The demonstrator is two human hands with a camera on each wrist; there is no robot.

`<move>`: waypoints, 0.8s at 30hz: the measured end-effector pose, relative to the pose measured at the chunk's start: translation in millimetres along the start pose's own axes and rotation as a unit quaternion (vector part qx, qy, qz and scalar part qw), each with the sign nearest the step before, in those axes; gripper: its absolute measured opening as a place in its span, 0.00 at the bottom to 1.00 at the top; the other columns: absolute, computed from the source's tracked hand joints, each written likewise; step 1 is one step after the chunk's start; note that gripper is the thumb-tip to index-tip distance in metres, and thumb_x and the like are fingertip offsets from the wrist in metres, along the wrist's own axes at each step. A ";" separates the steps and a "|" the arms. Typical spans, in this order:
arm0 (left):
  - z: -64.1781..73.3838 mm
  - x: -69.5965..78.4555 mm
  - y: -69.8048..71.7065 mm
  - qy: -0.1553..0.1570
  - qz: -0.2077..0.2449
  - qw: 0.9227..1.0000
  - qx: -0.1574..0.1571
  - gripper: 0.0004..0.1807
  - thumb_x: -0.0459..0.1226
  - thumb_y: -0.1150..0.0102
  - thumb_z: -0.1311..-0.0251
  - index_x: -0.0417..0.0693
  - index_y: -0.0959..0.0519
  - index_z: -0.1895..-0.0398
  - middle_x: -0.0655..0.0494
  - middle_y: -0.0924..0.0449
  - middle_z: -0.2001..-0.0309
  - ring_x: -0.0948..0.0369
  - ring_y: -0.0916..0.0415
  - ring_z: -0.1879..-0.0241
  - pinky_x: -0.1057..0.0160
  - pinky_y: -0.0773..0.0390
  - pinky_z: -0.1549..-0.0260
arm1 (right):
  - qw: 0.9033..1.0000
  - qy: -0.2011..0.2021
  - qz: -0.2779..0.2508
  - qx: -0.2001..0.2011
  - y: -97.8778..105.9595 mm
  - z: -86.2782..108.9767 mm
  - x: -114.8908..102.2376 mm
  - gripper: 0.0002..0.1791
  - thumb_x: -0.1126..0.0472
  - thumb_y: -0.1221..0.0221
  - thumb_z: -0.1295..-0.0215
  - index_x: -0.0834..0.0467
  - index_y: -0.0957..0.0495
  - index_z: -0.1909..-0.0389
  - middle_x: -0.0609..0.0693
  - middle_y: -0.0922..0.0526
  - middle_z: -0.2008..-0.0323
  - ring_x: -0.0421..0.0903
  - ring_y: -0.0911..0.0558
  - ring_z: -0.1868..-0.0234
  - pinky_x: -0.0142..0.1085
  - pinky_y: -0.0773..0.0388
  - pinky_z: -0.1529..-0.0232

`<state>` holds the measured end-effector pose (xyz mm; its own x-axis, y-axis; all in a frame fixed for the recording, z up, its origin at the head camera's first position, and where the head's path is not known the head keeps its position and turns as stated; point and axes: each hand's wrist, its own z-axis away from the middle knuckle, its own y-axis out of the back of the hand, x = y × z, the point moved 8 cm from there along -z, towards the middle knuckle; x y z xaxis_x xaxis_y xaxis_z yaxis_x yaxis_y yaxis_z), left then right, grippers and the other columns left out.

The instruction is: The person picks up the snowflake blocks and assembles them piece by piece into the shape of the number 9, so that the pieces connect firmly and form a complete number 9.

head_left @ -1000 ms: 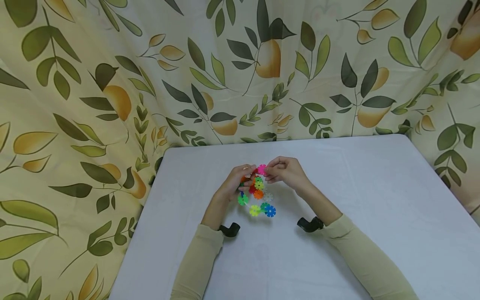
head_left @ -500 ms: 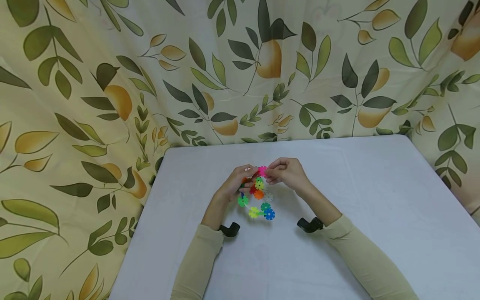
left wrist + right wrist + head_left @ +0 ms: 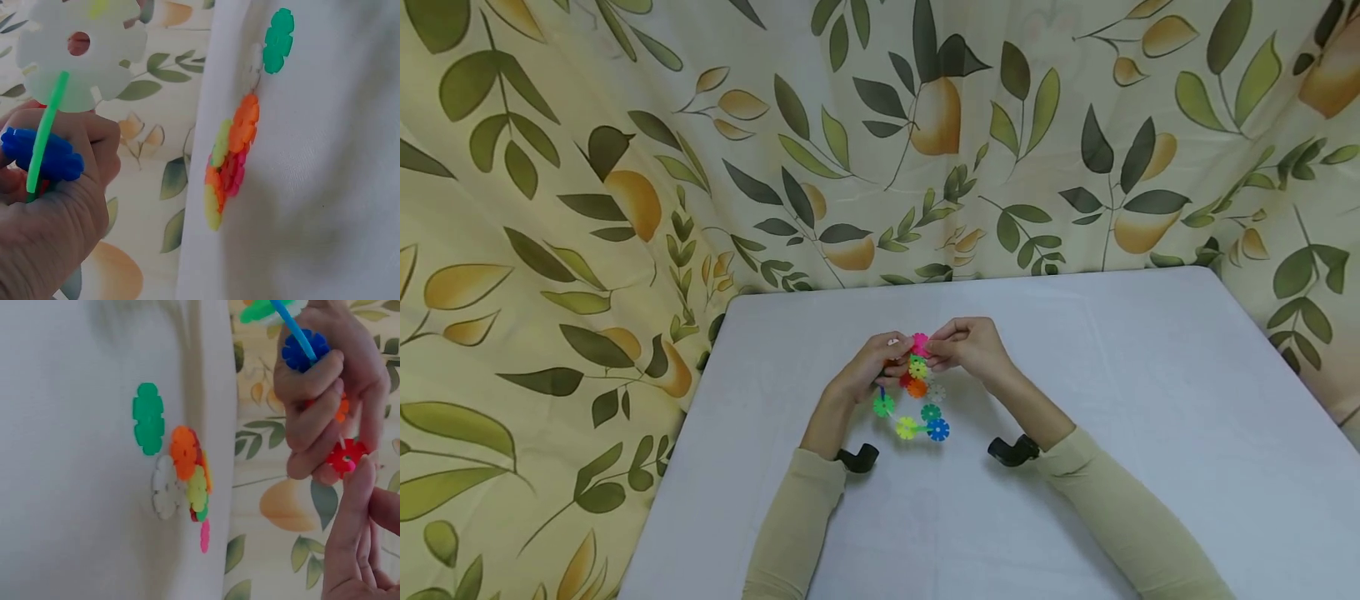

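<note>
Fitting a pink notched disc [image 3: 920, 342] onto a red disc [image 3: 361, 450] seems the step in hand, near the centre of the head view. The left hand [image 3: 863, 368] grips a linked chain [image 3: 906, 428]; the right hand [image 3: 976, 343] pinches the pink piece, which probably needs its slot lined up, then pressing. Loose discs, one orange [image 3: 185, 453], lie on the worktop [image 3: 1075, 350]. Fingers mostly hide the join; the chain's white disc [image 3: 84, 69] is cut off, upper left, in the left wrist view.

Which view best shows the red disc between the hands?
The right wrist view: the red disc faces the camera, notched rim showing. In the head view I cannot separate it from the pink disc; in the left wrist view the left hand hides most or all of it.
</note>
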<state>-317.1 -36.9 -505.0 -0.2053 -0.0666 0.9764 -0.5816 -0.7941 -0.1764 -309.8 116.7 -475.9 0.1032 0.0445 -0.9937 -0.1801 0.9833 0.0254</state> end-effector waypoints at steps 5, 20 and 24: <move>0.9 5.8 8.5 -0.014 -0.003 0.999 0.039 0.08 0.39 0.47 0.24 0.43 0.23 0.55 0.59 0.39 0.78 0.65 0.47 0.84 0.72 0.47 0.86 | 0.999 0.034 -0.024 -0.010 -0.4 -3.1 -4.4 0.14 0.65 0.32 0.31 0.74 0.19 0.54 0.62 0.10 0.64 0.51 0.09 0.69 0.41 0.12 0.63; 7.5 12.9 30.4 -0.024 0.041 0.994 0.099 0.11 0.42 0.45 0.25 0.43 0.21 0.61 0.54 0.29 0.69 0.62 0.33 0.76 0.71 0.23 0.75 | 0.921 0.042 0.382 -0.066 -18.4 -35.0 32.6 0.14 0.56 0.29 0.35 0.57 0.12 0.52 0.51 0.13 0.62 0.50 0.17 0.61 0.41 0.18 0.61; 5.8 10.4 30.5 -0.024 0.051 0.993 0.100 0.12 0.41 0.44 0.25 0.42 0.21 0.63 0.55 0.27 0.71 0.62 0.31 0.77 0.70 0.19 0.74 | 0.896 0.050 0.435 -0.074 -26.4 -35.9 36.7 0.13 0.57 0.25 0.40 0.57 0.11 0.57 0.49 0.15 0.66 0.49 0.20 0.63 0.42 0.19 0.61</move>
<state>-332.4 -65.4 -499.6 -0.2149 -0.1774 0.9604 -0.3902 -0.8859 -0.2510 -336.3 86.1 -516.9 -0.2263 0.7598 -0.6095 -0.2787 0.5490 0.7879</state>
